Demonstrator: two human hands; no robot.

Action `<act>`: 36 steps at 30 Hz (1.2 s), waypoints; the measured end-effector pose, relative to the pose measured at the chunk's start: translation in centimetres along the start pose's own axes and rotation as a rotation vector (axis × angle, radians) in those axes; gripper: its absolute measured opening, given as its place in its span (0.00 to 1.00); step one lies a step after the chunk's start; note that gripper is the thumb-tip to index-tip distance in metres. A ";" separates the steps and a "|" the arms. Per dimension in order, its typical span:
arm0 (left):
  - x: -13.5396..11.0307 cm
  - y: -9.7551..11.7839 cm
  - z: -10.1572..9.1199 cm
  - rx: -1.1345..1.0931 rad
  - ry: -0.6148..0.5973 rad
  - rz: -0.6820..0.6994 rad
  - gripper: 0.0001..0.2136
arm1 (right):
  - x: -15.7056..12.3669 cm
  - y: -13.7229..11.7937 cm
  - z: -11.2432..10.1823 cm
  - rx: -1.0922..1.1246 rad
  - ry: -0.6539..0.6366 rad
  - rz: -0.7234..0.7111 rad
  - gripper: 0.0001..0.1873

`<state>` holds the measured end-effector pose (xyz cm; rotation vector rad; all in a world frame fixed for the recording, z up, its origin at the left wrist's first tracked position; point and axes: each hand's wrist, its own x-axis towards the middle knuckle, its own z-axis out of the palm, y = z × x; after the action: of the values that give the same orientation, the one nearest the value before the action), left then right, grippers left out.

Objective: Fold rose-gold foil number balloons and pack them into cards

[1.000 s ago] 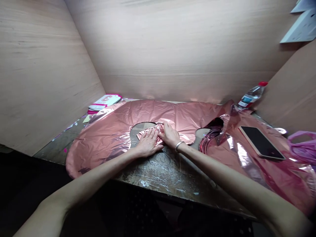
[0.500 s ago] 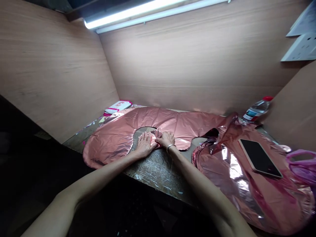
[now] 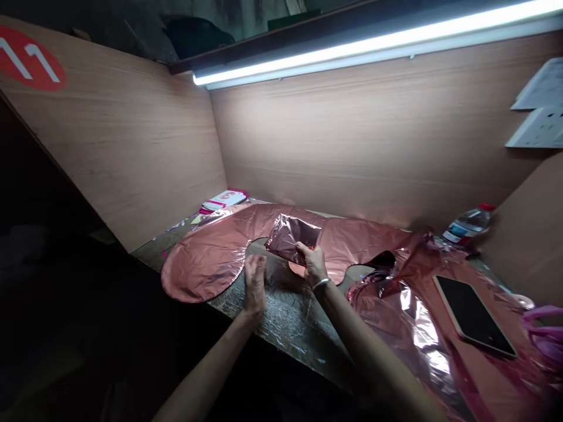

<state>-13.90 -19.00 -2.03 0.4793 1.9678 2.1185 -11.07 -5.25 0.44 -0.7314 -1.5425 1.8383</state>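
Note:
My right hand [image 3: 315, 264] pinches the near edge of a small folded packet of shiny rose-gold foil [image 3: 288, 237] between thumb and fingers, lifted a little off the surface. A silver bangle [image 3: 321, 284] circles that wrist. To its left, my left hand [image 3: 255, 281] is raised on edge over the worn tabletop [image 3: 281, 305], fingers together and stretched, holding nothing. Behind both hands lies a large flat rose-gold foil balloon [image 3: 204, 258] with curved lobes. More foil balloons [image 3: 387, 316] lie in a pile at the right, overlapping.
A phone [image 3: 475, 316] rests on the foil pile. Beyond it are a red-capped water bottle [image 3: 468, 224] and a pink plastic bag [image 3: 543, 334]. Printed cards [image 3: 224, 199] are stacked in the far left corner. Wooden panels [image 3: 352, 146] enclose the table under a tube light [image 3: 352, 50].
My right hand has lifted the folded foil up from the table. My left hand has come off it, moving back toward me and turning on edge. The view has tilted up and left.

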 end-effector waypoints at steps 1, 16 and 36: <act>-0.5 0.3 0.9 -0.110 -0.013 -0.008 0.28 | -0.9 0.1 0.3 0.052 -0.008 0.003 0.22; -0.9 0.9 -0.7 -0.633 -0.172 -0.286 0.23 | -4.6 -1.0 -4.5 -0.546 -0.232 -0.309 0.20; -2.2 2.2 -0.7 -1.023 -0.654 -0.497 0.40 | -9.9 -3.2 -3.9 0.075 -0.793 0.275 0.22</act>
<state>-12.00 -20.66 -0.13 0.3414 0.4605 1.9420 -1.36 -9.89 3.19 -0.1641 -1.8846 2.5671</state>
